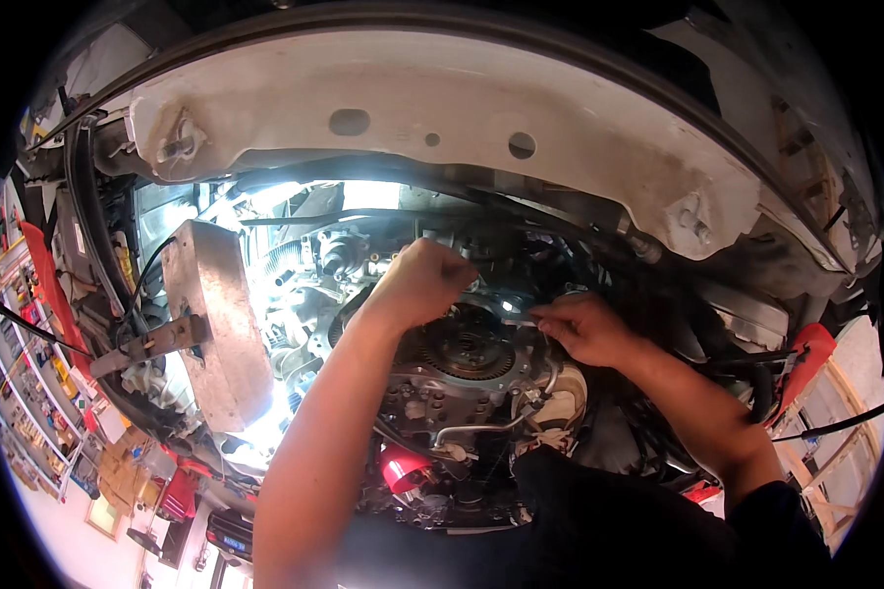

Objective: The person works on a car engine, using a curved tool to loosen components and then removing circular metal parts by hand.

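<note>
The round toothed disc (467, 346) sits in the middle of the engine block (462, 412), under the white body panel (413, 118) of the car. Your left hand (424, 280) is just above the upper left edge of the disc; its fingers are curled into a fist, but you cannot tell from here what they grip, because the back of the hand hides it. Your right hand (581, 326) is just to the right of the disc, and its fingers are pinched on a thin bright metal tool (517, 316) that points toward the upper right edge of the disc. Below the disc, a bent metal pipe (491, 424) runs across the block, and a red part (403, 469) sits lower left of it. Well to the left of the disc stands a flat grey metal plate (216, 324) with a bracket (152, 344) across it. Far right of the disc there is a red clamp (807, 358) with black cables (835, 424).
</note>
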Demonstrator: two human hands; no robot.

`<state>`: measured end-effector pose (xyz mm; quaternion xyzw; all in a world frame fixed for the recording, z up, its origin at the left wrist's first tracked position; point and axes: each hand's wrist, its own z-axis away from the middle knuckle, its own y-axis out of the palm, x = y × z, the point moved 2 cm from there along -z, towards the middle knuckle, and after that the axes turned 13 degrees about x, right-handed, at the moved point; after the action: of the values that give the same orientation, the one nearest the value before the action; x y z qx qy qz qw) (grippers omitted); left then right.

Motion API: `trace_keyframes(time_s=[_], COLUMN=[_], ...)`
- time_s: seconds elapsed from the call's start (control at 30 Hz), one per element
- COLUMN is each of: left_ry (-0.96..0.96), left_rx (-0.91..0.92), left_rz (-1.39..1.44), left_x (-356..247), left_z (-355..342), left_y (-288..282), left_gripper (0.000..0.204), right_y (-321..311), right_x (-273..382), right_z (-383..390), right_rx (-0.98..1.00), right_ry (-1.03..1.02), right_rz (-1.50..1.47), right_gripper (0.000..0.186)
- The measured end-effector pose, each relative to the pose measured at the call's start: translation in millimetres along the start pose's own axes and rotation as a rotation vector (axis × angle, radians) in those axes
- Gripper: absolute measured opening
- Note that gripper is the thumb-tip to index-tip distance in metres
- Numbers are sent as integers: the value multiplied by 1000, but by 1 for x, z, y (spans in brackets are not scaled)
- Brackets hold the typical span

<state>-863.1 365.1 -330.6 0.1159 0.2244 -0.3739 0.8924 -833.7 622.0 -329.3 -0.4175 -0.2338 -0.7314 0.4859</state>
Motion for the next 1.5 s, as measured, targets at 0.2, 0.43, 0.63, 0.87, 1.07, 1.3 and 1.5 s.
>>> trace_keyframes(time_s=[0.2, 0.43, 0.63, 0.87, 1.07, 1.3, 1.5], left_ry=[-97, 93, 263, 230, 267, 238, 265], left_rx=[169, 69, -48, 40, 42, 14, 1], left_rz=[165, -75, -311, -361, -306, -251, -230], left_x=[-4, -3, -8, -12, -4, -8, -6], left_z=[9, 27, 62, 81, 91, 91, 87], left_y=[-1, -1, -5, -8, -11, -9, -9], left_gripper=[24, 18, 12, 15, 21, 17, 15], right_y=[-3, 0, 1, 3, 7, 9, 9], right_x=[0, -4, -3, -3, -4, -14, -11], right_z=[-2, -3, 2, 1, 1, 5, 3], right_rx=[66, 41, 16, 3, 3, 31, 37], right_ry=[-75, -134, -204, -234, -263, -247, -250], right_rz=[49, 57, 105, 126, 45, 6, -4], right_gripper=[20, 19, 19, 20, 22, 23, 24])
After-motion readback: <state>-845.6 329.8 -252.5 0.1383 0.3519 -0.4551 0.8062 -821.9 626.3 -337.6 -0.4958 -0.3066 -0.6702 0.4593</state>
